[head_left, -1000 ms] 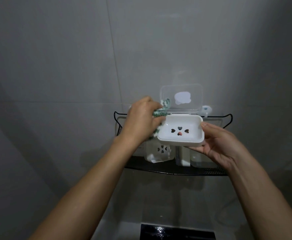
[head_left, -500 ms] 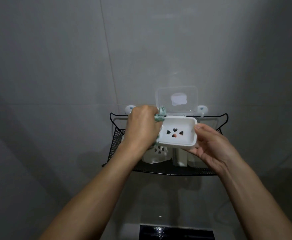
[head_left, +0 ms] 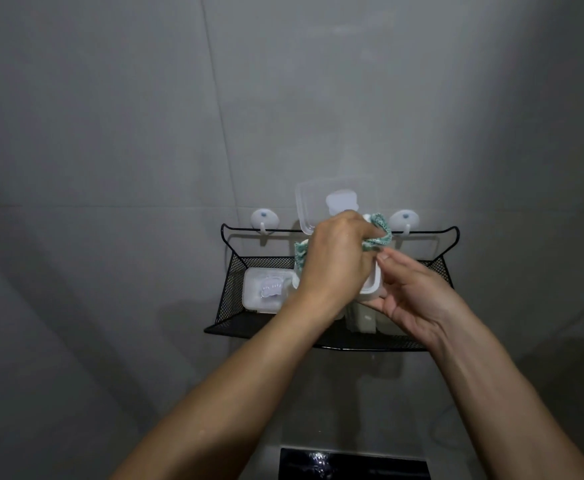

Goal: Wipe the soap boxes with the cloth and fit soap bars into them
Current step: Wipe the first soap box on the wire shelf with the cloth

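Your left hand (head_left: 335, 261), gripping the green patterned cloth (head_left: 377, 233), hides most of the white plastic soap box (head_left: 370, 289) clasped by your right hand (head_left: 412, 292).

Both forearms reach up and forward from the lower frame, converging at centre. Left hand (head_left: 335, 261): back toward camera, fingers curled tight, pinching cloth (head_left: 377, 233), laid over soap box (head_left: 370, 289). Right hand (head_left: 412, 292): cupped beneath that box at its right side, thumb on the rim.
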Motion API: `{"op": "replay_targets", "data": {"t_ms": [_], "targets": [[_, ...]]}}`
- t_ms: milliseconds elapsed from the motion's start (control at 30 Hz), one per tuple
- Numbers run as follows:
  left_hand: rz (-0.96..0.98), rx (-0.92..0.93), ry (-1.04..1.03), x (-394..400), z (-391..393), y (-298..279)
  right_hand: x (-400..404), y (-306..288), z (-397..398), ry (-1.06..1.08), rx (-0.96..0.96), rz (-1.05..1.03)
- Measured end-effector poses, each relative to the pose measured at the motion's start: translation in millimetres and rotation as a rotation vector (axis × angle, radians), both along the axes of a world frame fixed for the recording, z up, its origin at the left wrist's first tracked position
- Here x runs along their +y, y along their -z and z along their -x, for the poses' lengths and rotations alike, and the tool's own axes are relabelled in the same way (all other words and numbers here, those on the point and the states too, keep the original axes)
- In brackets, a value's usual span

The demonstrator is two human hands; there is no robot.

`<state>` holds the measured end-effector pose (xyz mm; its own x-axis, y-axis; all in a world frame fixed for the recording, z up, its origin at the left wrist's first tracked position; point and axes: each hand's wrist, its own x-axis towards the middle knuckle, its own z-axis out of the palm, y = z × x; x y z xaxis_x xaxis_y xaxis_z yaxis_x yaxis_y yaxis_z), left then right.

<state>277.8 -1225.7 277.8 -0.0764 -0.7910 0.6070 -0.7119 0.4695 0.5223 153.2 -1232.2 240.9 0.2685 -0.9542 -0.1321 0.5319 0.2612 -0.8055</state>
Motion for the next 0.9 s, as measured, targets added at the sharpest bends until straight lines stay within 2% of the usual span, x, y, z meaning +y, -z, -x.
{"op": "replay_targets", "data": {"t_ms": [200, 467, 767, 900], "targets": [[-0.002, -0.082, 0.079, 6, 0, 1, -3, -4, 7, -0.019, -0.015, 0.038], [-0.137, -0.1, 0.157, 19, -5, 0, -13, 1, 16, -0.01, -0.195, -0.055], [-0.211, -0.142, 0.083, 18, -11, -1, -19, 4, 15, -0.072, -0.018, 0.013], [-0.225, -0.156, 0.074, 17, -14, 4, -18, 5, 14, -0.05, -0.031, 0.039]]}}
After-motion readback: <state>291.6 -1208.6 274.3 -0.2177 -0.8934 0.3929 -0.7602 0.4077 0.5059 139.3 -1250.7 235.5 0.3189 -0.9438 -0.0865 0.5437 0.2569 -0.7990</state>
